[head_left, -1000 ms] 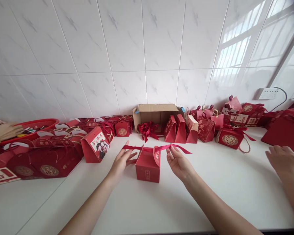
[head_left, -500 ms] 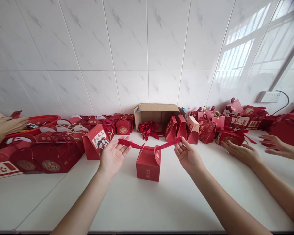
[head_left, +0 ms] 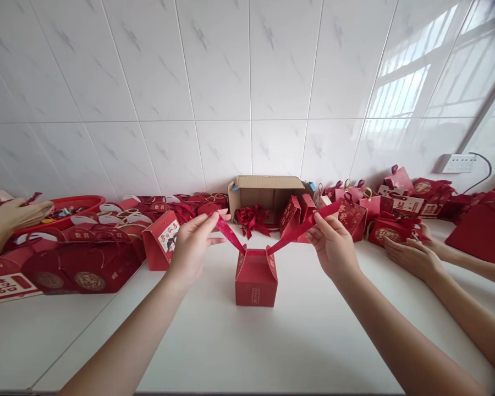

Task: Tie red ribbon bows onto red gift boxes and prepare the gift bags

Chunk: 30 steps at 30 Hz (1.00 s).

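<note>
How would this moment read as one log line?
left hand: pinching red ribbon | right hand: pinching its other side | red box: upright on white table

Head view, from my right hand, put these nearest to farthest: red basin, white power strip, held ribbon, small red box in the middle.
1. Ribbon: pinched in the right hand.
2. Small red box: to the left, lower down.
3. White power strip: off to the right.
4. Red basin: far left.

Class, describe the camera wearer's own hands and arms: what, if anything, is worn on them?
The left hand and right hand are ungloved; no ring, watch or bracelet shows. No sleeve shows on either forearm.
</note>
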### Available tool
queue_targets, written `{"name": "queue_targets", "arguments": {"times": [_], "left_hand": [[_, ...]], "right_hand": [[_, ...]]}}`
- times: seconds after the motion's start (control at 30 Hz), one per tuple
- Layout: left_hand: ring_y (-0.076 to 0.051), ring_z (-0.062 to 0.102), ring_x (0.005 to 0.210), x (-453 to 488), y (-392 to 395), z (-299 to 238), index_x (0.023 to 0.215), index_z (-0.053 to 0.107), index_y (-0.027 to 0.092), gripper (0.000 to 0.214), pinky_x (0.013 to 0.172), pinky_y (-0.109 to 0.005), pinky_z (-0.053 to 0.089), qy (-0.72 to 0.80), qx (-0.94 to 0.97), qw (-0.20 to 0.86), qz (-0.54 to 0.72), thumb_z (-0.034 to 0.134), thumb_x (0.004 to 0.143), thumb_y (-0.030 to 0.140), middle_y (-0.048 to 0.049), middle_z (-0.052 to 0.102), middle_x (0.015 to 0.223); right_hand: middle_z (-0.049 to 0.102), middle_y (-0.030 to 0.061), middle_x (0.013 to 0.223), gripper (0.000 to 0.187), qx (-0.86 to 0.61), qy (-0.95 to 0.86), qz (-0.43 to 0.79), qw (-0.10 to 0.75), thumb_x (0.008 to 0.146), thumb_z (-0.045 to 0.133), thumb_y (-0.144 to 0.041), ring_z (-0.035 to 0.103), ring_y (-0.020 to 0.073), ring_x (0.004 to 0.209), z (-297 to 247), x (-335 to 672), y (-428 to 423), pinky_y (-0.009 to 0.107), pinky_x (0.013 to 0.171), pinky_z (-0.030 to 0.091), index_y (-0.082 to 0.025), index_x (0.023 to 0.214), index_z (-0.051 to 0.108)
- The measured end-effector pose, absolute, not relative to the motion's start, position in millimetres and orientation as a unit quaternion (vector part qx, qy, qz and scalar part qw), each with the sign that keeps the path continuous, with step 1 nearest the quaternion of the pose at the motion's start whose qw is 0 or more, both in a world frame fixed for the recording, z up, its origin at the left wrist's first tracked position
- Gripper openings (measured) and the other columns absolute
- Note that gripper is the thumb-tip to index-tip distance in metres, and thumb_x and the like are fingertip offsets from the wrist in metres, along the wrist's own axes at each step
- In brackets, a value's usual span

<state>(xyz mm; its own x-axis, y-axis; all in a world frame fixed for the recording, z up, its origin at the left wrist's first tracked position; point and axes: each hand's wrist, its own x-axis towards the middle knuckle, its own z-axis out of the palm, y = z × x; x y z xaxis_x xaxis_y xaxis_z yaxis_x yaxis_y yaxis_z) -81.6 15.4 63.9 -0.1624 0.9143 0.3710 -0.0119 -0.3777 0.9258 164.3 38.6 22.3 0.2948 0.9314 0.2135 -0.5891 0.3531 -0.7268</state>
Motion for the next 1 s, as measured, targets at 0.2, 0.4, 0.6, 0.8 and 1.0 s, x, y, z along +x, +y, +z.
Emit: {"name": "queue_targets", "arguments": {"times": [0.2, 0.4, 0.6, 0.8, 1.0], "left_hand": [[-0.020, 0.058, 0.091, -79, 24, 77, 0.084, 0.074, 0.017, 0.027, 0.056, -0.021, 0.053, 0.411, 0.548, 0.303, 0.663, 0.070, 0.074, 0.041, -0.0076, 0.067, 0.103], [-0.011, 0.053, 0.065, -76, 36, 90, 0.094, 0.074, 0.020, 0.026, 0.050, -0.020, 0.048, 0.393, 0.543, 0.303, 0.678, 0.068, 0.071, 0.031, -0.0027, 0.065, 0.085], [-0.014, 0.054, 0.071, -66, 40, 85, 0.093, 0.074, 0.019, 0.027, 0.052, -0.022, 0.047, 0.389, 0.544, 0.340, 0.661, 0.068, 0.070, 0.032, -0.0042, 0.066, 0.092], [-0.016, 0.058, 0.078, -61, 41, 92, 0.086, 0.074, 0.016, 0.028, 0.060, -0.023, 0.044, 0.378, 0.560, 0.351, 0.648, 0.062, 0.078, 0.039, -0.0069, 0.069, 0.086], [-0.018, 0.061, 0.083, -51, 35, 106, 0.095, 0.074, 0.018, 0.028, 0.065, -0.023, 0.043, 0.363, 0.594, 0.347, 0.629, 0.067, 0.078, 0.039, -0.0055, 0.070, 0.084]], "right_hand": [[0.053, -0.0042, 0.067, 0.031, -0.317, -0.416, 0.428, 0.737, 0.060, 0.082, -0.041, 0.056, 0.0080, 0.057, 46, 166, 37, 0.023, 0.059, 0.053, -0.019, 0.066, 0.060], [0.054, -0.0057, 0.061, 0.028, -0.307, -0.449, 0.462, 0.701, 0.062, 0.082, -0.038, 0.052, 0.0061, 0.058, 64, 158, 39, 0.018, 0.059, 0.050, -0.020, 0.069, 0.062], [0.057, -0.0045, 0.063, 0.024, -0.298, -0.477, 0.446, 0.696, 0.066, 0.079, -0.037, 0.053, 0.0063, 0.061, 76, 158, 39, 0.018, 0.059, 0.048, -0.019, 0.069, 0.065], [0.064, -0.0025, 0.073, 0.018, -0.248, -0.528, 0.478, 0.657, 0.070, 0.078, -0.033, 0.062, 0.0095, 0.075, 85, 162, 39, 0.021, 0.070, 0.052, -0.019, 0.067, 0.065], [0.068, 0.0014, 0.077, 0.019, -0.267, -0.569, 0.471, 0.619, 0.071, 0.076, -0.036, 0.066, 0.0136, 0.079, 94, 160, 42, 0.027, 0.078, 0.053, -0.018, 0.076, 0.069]]}}
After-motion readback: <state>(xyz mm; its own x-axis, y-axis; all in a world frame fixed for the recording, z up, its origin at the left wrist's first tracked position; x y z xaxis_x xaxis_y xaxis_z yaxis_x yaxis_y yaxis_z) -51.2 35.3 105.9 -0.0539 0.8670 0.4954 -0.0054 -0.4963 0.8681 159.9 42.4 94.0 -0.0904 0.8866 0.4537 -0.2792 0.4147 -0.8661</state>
